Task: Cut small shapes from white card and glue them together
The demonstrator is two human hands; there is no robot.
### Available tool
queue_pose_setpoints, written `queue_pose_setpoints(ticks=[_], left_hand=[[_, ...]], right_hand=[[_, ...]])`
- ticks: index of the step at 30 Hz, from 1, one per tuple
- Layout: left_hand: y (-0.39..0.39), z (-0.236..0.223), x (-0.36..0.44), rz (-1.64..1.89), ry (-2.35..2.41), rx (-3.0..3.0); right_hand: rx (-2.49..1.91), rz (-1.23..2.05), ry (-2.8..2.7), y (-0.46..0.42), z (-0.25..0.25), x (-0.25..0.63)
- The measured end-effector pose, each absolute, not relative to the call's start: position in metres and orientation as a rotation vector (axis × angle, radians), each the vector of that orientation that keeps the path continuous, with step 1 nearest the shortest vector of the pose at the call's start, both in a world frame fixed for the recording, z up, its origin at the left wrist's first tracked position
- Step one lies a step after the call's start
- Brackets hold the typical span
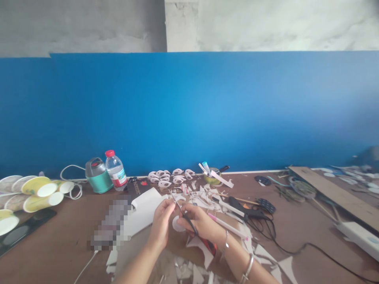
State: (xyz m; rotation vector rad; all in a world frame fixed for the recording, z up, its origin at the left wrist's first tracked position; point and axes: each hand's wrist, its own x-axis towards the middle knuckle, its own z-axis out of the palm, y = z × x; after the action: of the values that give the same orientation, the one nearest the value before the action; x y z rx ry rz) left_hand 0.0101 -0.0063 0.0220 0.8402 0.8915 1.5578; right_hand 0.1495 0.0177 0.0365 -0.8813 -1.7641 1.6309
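My right hand (203, 224) is wrapped round a pair of scissors with dark handles (190, 224). The blades (177, 201) point up and to the left, close by my left fingertips. With thumb and fingers pinched together, my left hand (161, 221) grips something too small to make out. A rounded white paper piece (178, 224) shows between the two hands; whether a finger holds it cannot be told. Below my right wrist lie a curved white paper offcut (201, 249) and a red-and-black object (209, 246), partly hidden. White paper scraps (204, 199) are heaped just beyond my hands.
Several white cut-out shapes with dark spots (164, 184) lie near the blue partition (189, 110). A white sheet (145, 211) and a bottle (116, 170) are left; stacked paper cups (38, 186) lie further left. To the right are a glue gun (244, 209) and its black cable (296, 252).
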Motion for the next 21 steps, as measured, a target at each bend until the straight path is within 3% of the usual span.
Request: queue_pose_setpoints(ticks=[21], left_hand=[[-0.0028, 0.0224, 0.0057, 1.543, 0.932, 0.831]], right_hand=[[-0.947, 1.691, -1.747, 0.0203, 0.0406, 0.1545]])
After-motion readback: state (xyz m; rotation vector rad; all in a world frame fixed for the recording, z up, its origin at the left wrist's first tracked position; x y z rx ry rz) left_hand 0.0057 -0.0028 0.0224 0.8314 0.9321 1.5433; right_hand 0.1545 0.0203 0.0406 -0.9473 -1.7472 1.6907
